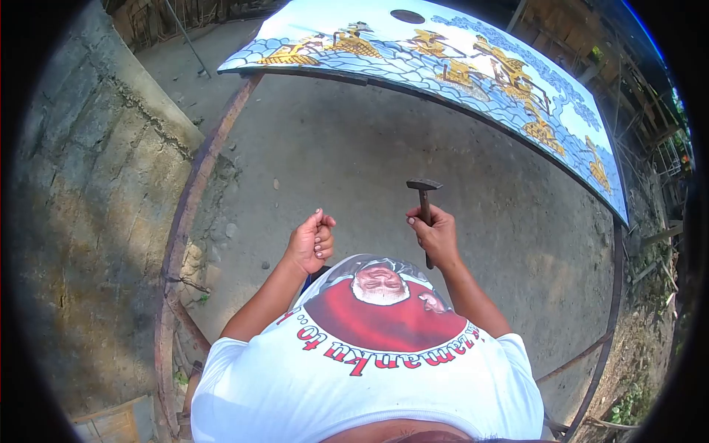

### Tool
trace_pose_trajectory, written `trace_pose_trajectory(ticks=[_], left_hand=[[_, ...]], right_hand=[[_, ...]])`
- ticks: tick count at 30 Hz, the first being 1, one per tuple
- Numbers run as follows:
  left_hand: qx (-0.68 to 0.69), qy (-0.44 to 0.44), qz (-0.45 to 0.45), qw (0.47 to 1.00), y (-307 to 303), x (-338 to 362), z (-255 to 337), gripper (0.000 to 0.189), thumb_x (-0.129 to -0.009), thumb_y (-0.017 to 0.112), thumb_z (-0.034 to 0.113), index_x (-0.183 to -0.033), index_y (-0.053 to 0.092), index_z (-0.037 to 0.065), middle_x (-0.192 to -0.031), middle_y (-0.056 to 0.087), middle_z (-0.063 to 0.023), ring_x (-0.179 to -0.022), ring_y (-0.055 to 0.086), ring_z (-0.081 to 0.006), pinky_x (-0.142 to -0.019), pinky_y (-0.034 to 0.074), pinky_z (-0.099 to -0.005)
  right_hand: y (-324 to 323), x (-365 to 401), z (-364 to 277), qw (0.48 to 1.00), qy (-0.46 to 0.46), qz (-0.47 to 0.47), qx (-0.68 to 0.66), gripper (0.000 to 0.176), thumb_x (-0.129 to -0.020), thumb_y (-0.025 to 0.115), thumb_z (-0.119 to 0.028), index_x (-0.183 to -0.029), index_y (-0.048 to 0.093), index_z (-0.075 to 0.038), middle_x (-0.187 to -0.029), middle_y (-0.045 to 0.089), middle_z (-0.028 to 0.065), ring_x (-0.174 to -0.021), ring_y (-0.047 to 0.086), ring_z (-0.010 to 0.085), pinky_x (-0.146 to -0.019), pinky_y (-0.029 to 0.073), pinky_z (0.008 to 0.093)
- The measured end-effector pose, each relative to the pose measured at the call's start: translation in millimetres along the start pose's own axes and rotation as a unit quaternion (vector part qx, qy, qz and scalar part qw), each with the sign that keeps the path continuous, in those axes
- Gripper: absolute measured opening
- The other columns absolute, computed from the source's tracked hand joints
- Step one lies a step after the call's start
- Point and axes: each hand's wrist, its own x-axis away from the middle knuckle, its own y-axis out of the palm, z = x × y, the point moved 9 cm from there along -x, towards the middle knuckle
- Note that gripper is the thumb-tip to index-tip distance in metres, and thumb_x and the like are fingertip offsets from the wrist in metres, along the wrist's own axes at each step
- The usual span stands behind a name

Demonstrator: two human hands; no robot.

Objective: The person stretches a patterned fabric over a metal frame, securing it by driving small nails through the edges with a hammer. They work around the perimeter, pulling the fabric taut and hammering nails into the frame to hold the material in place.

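A small hammer (424, 187) stands nearly upright in my right hand (437, 238), its dark metal head on top and the end of its handle poking out below my fingers. My left hand (314, 242) is closed, thumb against the curled fingers; whatever it may hold is hidden. Both hands are raised in front of my body, apart from each other. Beyond them lies a painted panel (473, 83) showing golden boats on blue waves, with a dark round hole (408, 16) near its far edge. Neither hand touches the panel.
A long wooden beam (193, 184) runs along the left side, and another dark beam (615, 295) along the right. Grey ground (354, 148) lies between them. A rough concrete wall (81, 184) rises at the left. Wooden boards (569, 44) stand at the back right.
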Motion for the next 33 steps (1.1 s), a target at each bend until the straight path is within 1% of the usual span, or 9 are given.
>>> trace_pose_trajectory(ticks=[9,12,14,15,18,20,23,27,33], left_hand=[[-0.032,0.046,-0.01,0.998,25,-100,154,0.04,-0.106,0.045,0.041,-0.093,0.061,0.007,-0.053,0.028,0.006,-0.042,0.026,-0.0064,-0.037,0.023,-0.023],[-0.013,0.067,-0.015,0.998,20,-135,187,0.041,-0.106,0.045,0.042,-0.095,0.059,0.005,-0.053,0.028,0.0066,-0.041,0.025,-0.005,-0.037,0.024,-0.0222],[-0.021,0.087,-0.018,0.996,13,-163,218,0.042,-0.106,0.044,0.042,-0.096,0.059,0.004,-0.054,0.028,0.0064,-0.042,0.025,-0.005,-0.037,0.024,-0.0221],[-0.017,0.091,-0.011,0.996,6,-178,232,0.042,-0.106,0.044,0.042,-0.096,0.059,0.004,-0.054,0.028,0.0064,-0.042,0.025,-0.005,-0.037,0.024,-0.0221],[-0.02,0.141,0.064,0.988,-21,-203,282,0.042,-0.106,0.044,0.042,-0.095,0.059,0.004,-0.054,0.028,0.0059,-0.042,0.026,-0.0054,-0.037,0.024,-0.0223],[0.037,0.179,0.11,0.977,-40,-213,313,0.042,-0.106,0.045,0.042,-0.094,0.059,0.004,-0.054,0.029,0.0053,-0.042,0.027,-0.0058,-0.037,0.024,-0.0228],[0.071,0.204,0.141,0.966,-63,-225,342,0.042,-0.106,0.044,0.041,-0.093,0.06,0.004,-0.053,0.03,0.0048,-0.041,0.028,-0.0066,-0.037,0.025,-0.0234],[0.147,0.217,0.174,0.949,-95,-238,351,0.041,-0.107,0.043,0.04,-0.095,0.061,0.005,-0.053,0.031,0.004,-0.041,0.029,-0.0074,-0.036,0.025,-0.0241],[0.127,0.156,0.185,0.962,-122,-291,394,0.039,-0.106,0.044,0.039,-0.095,0.06,0.006,-0.053,0.031,0.0047,-0.04,0.029,-0.0071,-0.036,0.024,-0.0242]], right_hand=[[66,-170,-21,0.998,0.032,-0.007,-0.06,0.005,-0.089,0.066,-0.004,-0.094,0.068,-0.003,-0.065,0.054,-0.0061,-0.048,0.043,0.001,-0.042,0.031,0.0212],[89,-256,-36,1.0,-0.005,-0.018,0.009,0.007,-0.087,0.066,-0.005,-0.092,0.07,-0.004,-0.066,0.055,-0.0059,-0.057,0.047,0.0038,-0.051,0.036,0.025],[117,-328,-61,0.989,-0.108,-0.057,0.086,0.008,-0.086,0.067,-0.006,-0.092,0.071,-0.002,-0.067,0.06,-0.0021,-0.061,0.053,0.0059,-0.055,0.041,0.0264],[134,-361,-71,0.983,-0.129,-0.069,0.113,0.009,-0.086,0.067,-0.007,-0.092,0.071,-0.002,-0.066,0.059,-0.0019,-0.06,0.049,0.0062,-0.055,0.04,0.0275],[195,-467,-80,0.957,-0.195,-0.126,0.172,0.013,-0.086,0.069,-0.011,-0.094,0.071,-0.001,-0.065,0.06,0.0046,-0.062,0.051,0.0093,-0.058,0.044,0.0306],[239,-534,-74,0.944,-0.156,-0.183,0.225,0.018,-0.083,0.07,-0.016,-0.095,0.073,-0.003,-0.078,0.069,0.0195,-0.069,0.067,0.032,-0.068,0.051,0.0406],[295,-607,-76,0.897,-0.224,-0.213,0.317,0.02,-0.083,0.07,-0.018,-0.096,0.073,-0.003,-0.087,0.07,0.0225,-0.083,0.068,0.0402,-0.077,0.052,0.0461],[353,-653,-66,0.855,-0.216,-0.277,0.382,0.021,-0.083,0.069,-0.019,-0.097,0.073,-0.004,-0.094,0.07,0.021,-0.094,0.067,0.0411,-0.084,0.052,0.0491],[373,-660,-64,0.83,-0.219,-0.282,0.429,0.018,-0.082,0.067,-0.016,-0.094,0.073,-0.004,-0.095,0.07,0.0212,-0.092,0.068,0.0412,-0.082,0.053,0.05]])
